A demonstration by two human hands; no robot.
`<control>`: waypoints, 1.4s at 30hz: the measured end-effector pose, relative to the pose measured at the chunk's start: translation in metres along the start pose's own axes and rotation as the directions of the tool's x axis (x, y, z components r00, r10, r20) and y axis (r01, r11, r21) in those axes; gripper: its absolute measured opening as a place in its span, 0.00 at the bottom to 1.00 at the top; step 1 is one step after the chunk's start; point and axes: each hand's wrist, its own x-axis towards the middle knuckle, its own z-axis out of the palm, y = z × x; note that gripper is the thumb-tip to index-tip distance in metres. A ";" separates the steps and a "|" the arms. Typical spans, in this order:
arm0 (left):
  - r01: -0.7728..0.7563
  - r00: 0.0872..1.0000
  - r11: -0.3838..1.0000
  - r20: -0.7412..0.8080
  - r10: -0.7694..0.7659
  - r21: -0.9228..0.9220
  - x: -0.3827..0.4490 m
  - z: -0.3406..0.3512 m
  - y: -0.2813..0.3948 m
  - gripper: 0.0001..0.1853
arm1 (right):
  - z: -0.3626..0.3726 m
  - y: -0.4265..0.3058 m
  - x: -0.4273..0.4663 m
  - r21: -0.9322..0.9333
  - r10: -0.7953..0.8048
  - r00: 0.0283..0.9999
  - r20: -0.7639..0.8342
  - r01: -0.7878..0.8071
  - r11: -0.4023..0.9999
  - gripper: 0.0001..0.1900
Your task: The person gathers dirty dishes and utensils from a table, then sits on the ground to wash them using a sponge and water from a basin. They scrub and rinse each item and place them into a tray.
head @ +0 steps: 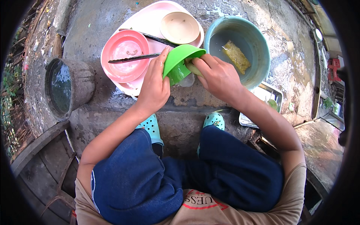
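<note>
My left hand (153, 84) grips a tilted green plastic bowl (178, 57) by its outer side. My right hand (219, 74) presses a pale green, soft-looking piece (194, 68), perhaps a scrubbing pad, against the bowl's wet inside. Below the bowl, a clear object (188, 80) is partly hidden. Behind my left hand lies a pink tray (143, 18), bearing a pink plate (128, 46), a cream bowl (180, 27) and dark utensils (130, 58). To the right, a teal basin (208, 39) contains water and a yellow sponge (237, 57).
A grey bucket (83, 83) of water stands at the left. Partly beneath my right forearm is a metal tray (281, 97) with a green item (272, 104). My feet, in turquoise clogs (150, 126), rest on wet concrete (180, 132). A red plastic object (333, 69) is far right.
</note>
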 end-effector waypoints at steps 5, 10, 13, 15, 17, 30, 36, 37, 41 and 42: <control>-0.073 0.997 0.992 0.002 0.074 -0.107 0.002 -0.005 0.005 0.33 | -0.004 -0.005 -0.002 -0.131 -0.063 0.990 -0.124 0.046 0.990 0.12; 0.073 0.997 0.947 0.038 -0.065 -0.311 0.004 0.005 0.015 0.31 | -0.002 -0.005 0.005 -0.181 0.018 0.980 -0.196 -0.055 0.982 0.13; 0.187 0.982 0.868 0.082 -0.168 -0.459 0.005 0.009 0.017 0.29 | 0.007 -0.005 0.007 -0.095 0.081 0.981 -0.178 -0.099 0.991 0.12; 0.226 0.974 0.811 0.107 -0.200 -0.539 0.006 0.009 0.014 0.29 | 0.014 -0.007 0.005 -0.076 0.005 0.996 -0.088 -0.012 0.997 0.16; 0.299 0.952 0.777 0.112 -0.286 -0.554 0.002 0.011 0.012 0.28 | 0.023 -0.010 0.004 -0.061 -0.140 0.988 -0.067 0.136 0.989 0.14; 0.332 0.935 0.778 0.076 -0.347 -0.534 0.002 0.012 0.009 0.25 | 0.028 -0.001 0.012 -0.028 0.094 0.995 0.028 -0.094 0.995 0.09; 0.452 0.877 0.684 0.144 -0.459 -0.573 -0.008 0.022 0.013 0.27 | 0.025 -0.022 0.013 0.074 -0.098 0.993 0.058 0.094 0.993 0.08; 0.461 0.872 0.681 0.150 -0.465 -0.568 -0.009 0.022 0.013 0.27 | 0.025 -0.023 0.014 0.138 -0.194 0.972 0.134 0.175 0.975 0.08; 0.458 0.867 0.595 0.184 -0.463 -0.661 -0.010 0.023 0.013 0.28 | 0.026 -0.016 0.018 0.043 0.018 0.995 0.098 -0.022 0.999 0.08; 0.461 0.865 0.583 0.193 -0.462 -0.669 -0.010 0.023 0.012 0.28 | 0.027 -0.016 0.018 0.038 0.015 0.994 0.109 -0.019 0.999 0.08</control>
